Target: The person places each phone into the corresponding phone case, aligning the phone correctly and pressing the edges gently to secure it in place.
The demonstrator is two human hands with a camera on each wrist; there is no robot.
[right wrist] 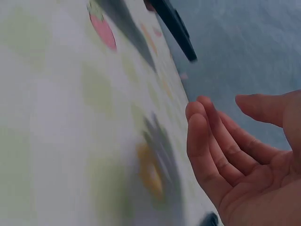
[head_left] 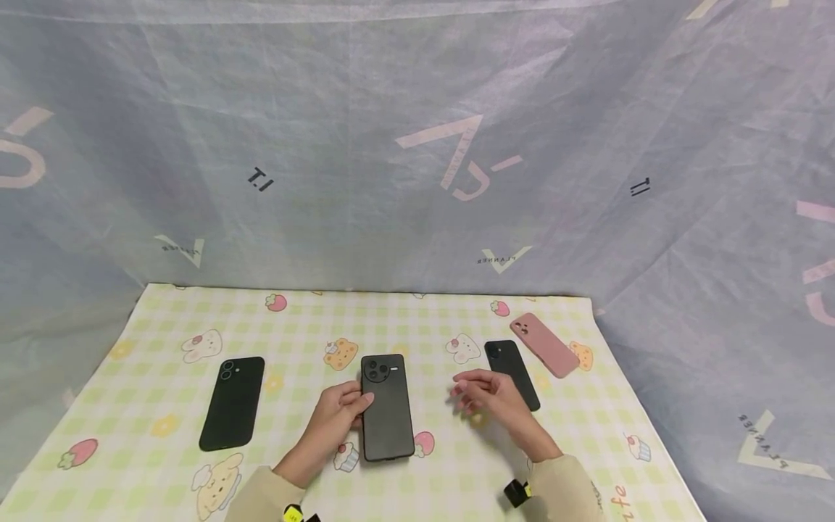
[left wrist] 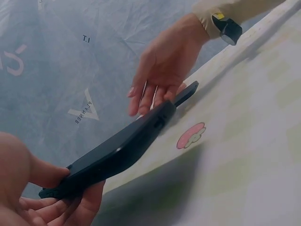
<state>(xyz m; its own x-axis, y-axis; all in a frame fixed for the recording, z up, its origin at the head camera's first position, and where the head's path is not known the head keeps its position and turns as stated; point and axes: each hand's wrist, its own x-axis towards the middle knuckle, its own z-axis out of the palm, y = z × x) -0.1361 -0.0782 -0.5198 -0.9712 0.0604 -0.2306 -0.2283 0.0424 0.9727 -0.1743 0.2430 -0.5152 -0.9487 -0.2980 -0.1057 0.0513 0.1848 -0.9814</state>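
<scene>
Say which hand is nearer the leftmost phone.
Left. The left hand, holding the grey phone, is right of the leftmost phone; the right hand is farther right, past both.

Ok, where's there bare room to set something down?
On the cloth, left of the leftmost black phone; also between that phone and the left hand holding the gray phone. It's crowded around the right hand: the second black phone lies beside it, the pink phone close beyond.

The person's left hand [head_left: 335,415] and right hand [head_left: 504,404] are bare, the left sleeve [head_left: 262,499] and right sleeve [head_left: 566,489] beige. Each sleeve carries a small black device [left wrist: 230,29] with a yellow patch [left wrist: 218,15]; the right one's end looks rounded.
</scene>
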